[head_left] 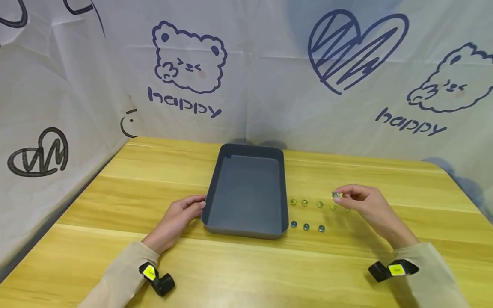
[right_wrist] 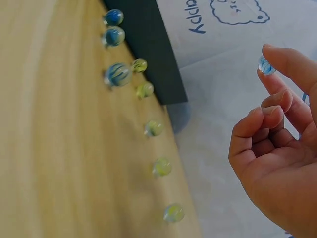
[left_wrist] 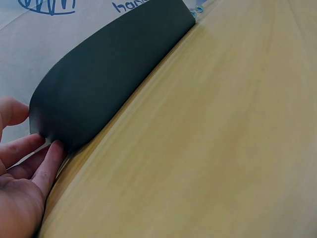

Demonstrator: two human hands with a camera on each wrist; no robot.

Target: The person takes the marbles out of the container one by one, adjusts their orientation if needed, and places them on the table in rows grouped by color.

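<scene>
Between the thumb and index finger of my right hand (head_left: 367,205), a clear marble with blue streaks (right_wrist: 266,66) is pinched above the table. Its other fingers curl toward the palm. My left hand (head_left: 175,220) touches the left side of a dark grey tray (head_left: 246,234) with extended fingertips, near the front corner. One dark blue marble (head_left: 228,156) lies inside, at the far left corner. Right of the tray, several yellow-green marbles (head_left: 304,202) form a row, the rightmost partly hidden behind my right hand. Three blue marbles (head_left: 306,226) make a shorter row nearer me.
The wooden table (head_left: 239,273) carries everything. A white cloth (head_left: 265,94) with drawn bears and hearts hangs behind it and along the left. The tray's raised walls stand between the marble rows and my left hand.
</scene>
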